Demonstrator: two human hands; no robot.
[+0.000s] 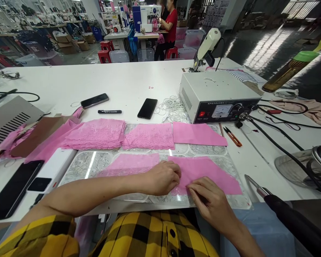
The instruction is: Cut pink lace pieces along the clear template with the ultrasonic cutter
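Observation:
A smooth pink fabric piece (211, 175) with a slanted right side lies on the marble-patterned mat (81, 166) in front of me. My left hand (164, 177) has its fingers curled closed at that piece's left edge; the fingertips are partly hidden. At the lower edge, my right hand (210, 196) pinches the same piece between thumb and fingers. Left of it lies a pink lace piece (139, 162), partly covered by my left forearm. Behind are a stack of pink lace pieces (96, 134), a smaller lace pile (151, 135) and smooth pink pieces (198, 134).
A grey control box (219, 94) stands at the back right. Its cables lead towards a black-handled tool (283, 210) near my right arm. Orange thread snips (232, 136), a glass jar (294, 167), phones (147, 108) and a marker (109, 111) lie around. A person in red (172, 25) sits beyond.

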